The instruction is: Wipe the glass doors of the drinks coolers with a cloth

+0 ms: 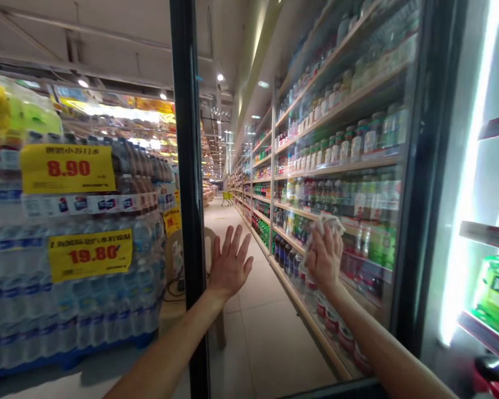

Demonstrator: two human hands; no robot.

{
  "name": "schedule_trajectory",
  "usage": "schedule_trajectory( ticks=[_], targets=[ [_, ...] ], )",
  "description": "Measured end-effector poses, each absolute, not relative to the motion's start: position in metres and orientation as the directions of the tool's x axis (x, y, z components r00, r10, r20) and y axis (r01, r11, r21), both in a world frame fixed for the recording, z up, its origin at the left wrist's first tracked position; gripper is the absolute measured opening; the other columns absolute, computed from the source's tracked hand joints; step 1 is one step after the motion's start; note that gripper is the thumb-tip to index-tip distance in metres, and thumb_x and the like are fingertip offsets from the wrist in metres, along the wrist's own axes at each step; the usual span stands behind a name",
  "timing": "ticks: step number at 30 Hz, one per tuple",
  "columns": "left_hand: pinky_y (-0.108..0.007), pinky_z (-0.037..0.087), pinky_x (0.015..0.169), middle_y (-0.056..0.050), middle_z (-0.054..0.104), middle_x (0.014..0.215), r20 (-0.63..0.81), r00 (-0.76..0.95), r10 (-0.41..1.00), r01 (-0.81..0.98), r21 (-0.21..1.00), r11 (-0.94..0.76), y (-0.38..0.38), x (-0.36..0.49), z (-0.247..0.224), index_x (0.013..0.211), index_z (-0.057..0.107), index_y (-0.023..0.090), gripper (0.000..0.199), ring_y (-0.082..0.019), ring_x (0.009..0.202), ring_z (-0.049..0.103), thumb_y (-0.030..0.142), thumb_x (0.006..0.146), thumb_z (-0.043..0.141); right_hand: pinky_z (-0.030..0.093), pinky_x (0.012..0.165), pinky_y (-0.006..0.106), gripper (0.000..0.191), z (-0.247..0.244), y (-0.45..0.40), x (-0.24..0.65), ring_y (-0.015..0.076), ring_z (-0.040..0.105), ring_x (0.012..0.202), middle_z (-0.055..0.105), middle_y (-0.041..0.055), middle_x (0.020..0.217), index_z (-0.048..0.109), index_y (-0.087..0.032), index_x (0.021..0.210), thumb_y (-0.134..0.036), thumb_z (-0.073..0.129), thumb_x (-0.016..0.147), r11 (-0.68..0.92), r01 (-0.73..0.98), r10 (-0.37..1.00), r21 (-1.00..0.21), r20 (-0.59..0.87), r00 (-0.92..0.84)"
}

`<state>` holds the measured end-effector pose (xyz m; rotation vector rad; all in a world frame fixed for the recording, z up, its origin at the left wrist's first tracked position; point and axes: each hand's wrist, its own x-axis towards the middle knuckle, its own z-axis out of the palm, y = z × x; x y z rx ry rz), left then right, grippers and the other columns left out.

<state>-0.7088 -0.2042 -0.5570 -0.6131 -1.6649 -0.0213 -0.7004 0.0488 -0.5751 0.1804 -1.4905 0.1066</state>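
Observation:
A black-framed glass door (189, 166) stands swung out in front of me, with shelves of drinks showing through its pane. My left hand (232, 265) lies flat against the glass near the frame's left bar, fingers spread, holding nothing. To the right, my right hand (326, 257) presses a crumpled white cloth (331, 224) to the pane, its fingers bent over it. Part of the cloth is hidden under the palm.
Stacked bottled water (95, 310) with yellow price signs (69, 169) fills the left side. A chair (220, 327) stands behind the door. At right is a lit cooler with shelves (488, 235). A green cart (227, 197) is far down the aisle.

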Motion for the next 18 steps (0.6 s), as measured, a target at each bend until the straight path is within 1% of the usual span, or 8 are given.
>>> schedule_trajectory(
  ticks=[3, 5, 6, 10, 12, 14, 16, 18],
  targets=[
    [-0.048, 0.011, 0.111, -0.014, 0.034, 0.142, 0.923, -0.042, 0.383, 0.415, -0.333, 0.847, -0.205, -0.709, -0.556, 0.138, 0.029, 0.018, 0.058, -0.024, 0.138, 0.011, 0.031, 0.085, 0.048, 0.028, 0.106, 0.054, 0.052, -0.597, 0.03, -0.692, 0.0287, 0.021, 0.136, 0.039, 0.0086, 0.14, 0.043, -0.025, 0.131, -0.018, 0.046, 0.08, 0.92, -0.247, -0.332, 0.305, 0.94, -0.074],
    [-0.048, 0.01, 0.112, -0.014, 0.034, 0.142, 0.924, -0.032, 0.381, 0.423, -0.333, 0.843, -0.205, -0.709, -0.556, 0.139, 0.027, 0.02, 0.06, -0.024, 0.138, 0.011, 0.031, 0.085, 0.049, 0.028, 0.106, 0.052, 0.051, -0.602, 0.03, -0.692, 0.0276, 0.023, 0.136, 0.04, 0.007, 0.14, 0.044, -0.027, 0.129, -0.018, 0.047, 0.079, 0.887, -0.279, -0.41, 0.369, 0.906, -0.105],
    [-0.047, 0.01, 0.112, -0.013, 0.034, 0.142, 0.924, -0.029, 0.381, 0.43, -0.333, 0.839, -0.205, -0.709, -0.556, 0.14, 0.026, 0.02, 0.06, -0.023, 0.138, 0.01, 0.031, 0.085, 0.049, 0.028, 0.106, 0.053, 0.052, -0.599, 0.036, -0.693, 0.0279, 0.024, 0.135, 0.039, 0.0072, 0.141, 0.043, -0.027, 0.13, -0.019, 0.046, 0.079, 0.903, -0.267, -0.37, 0.337, 0.925, -0.083],
    [-0.047, 0.008, 0.112, -0.014, 0.033, 0.143, 0.924, -0.03, 0.382, 0.449, -0.329, 0.831, -0.205, -0.709, -0.556, 0.14, 0.026, 0.02, 0.061, -0.023, 0.138, 0.009, 0.03, 0.084, 0.05, 0.029, 0.102, 0.057, 0.056, -0.573, 0.061, -0.702, 0.0306, 0.023, 0.135, 0.032, 0.0119, 0.144, 0.034, -0.023, 0.137, -0.018, 0.04, 0.081, 0.984, -0.177, 0.013, 0.007, 0.994, 0.109],
    [-0.047, 0.007, 0.112, -0.014, 0.033, 0.143, 0.923, -0.033, 0.383, 0.443, -0.33, 0.833, -0.205, -0.71, -0.557, 0.139, 0.028, 0.019, 0.06, -0.023, 0.138, 0.009, 0.03, 0.084, 0.05, 0.029, 0.102, 0.057, 0.056, -0.57, 0.056, -0.702, 0.0307, 0.02, 0.136, 0.031, 0.0128, 0.145, 0.033, -0.022, 0.137, -0.018, 0.039, 0.081, 0.984, -0.18, 0.029, -0.009, 0.994, 0.107],
    [-0.047, 0.007, 0.112, -0.015, 0.033, 0.143, 0.924, -0.034, 0.382, 0.44, -0.329, 0.835, -0.205, -0.71, -0.557, 0.139, 0.029, 0.019, 0.06, -0.023, 0.138, 0.008, 0.03, 0.084, 0.05, 0.026, 0.105, 0.056, 0.055, -0.579, 0.039, -0.697, 0.0297, 0.016, 0.138, 0.034, 0.0113, 0.143, 0.036, -0.022, 0.135, -0.019, 0.041, 0.081, 0.965, -0.224, -0.137, 0.134, 0.991, 0.003],
    [-0.047, 0.007, 0.112, -0.014, 0.032, 0.143, 0.925, -0.044, 0.378, 0.447, -0.32, 0.835, -0.205, -0.71, -0.558, 0.138, 0.029, 0.02, 0.059, -0.023, 0.138, 0.008, 0.03, 0.084, 0.05, 0.023, 0.108, 0.054, 0.053, -0.592, 0.021, -0.691, 0.027, 0.016, 0.138, 0.04, 0.0074, 0.14, 0.041, -0.025, 0.132, -0.021, 0.046, 0.08, 0.88, -0.316, -0.406, 0.355, 0.907, -0.113],
    [-0.047, 0.007, 0.112, -0.013, 0.031, 0.144, 0.924, -0.062, 0.378, 0.453, -0.312, 0.835, -0.205, -0.709, -0.561, 0.139, 0.028, 0.02, 0.06, -0.023, 0.139, 0.008, 0.031, 0.084, 0.05, 0.02, 0.11, 0.051, 0.053, -0.596, 0.012, -0.688, 0.0242, 0.018, 0.138, 0.045, 0.0047, 0.137, 0.042, -0.027, 0.13, -0.019, 0.049, 0.078, 0.786, -0.389, -0.566, 0.481, 0.814, -0.135]
  ],
)
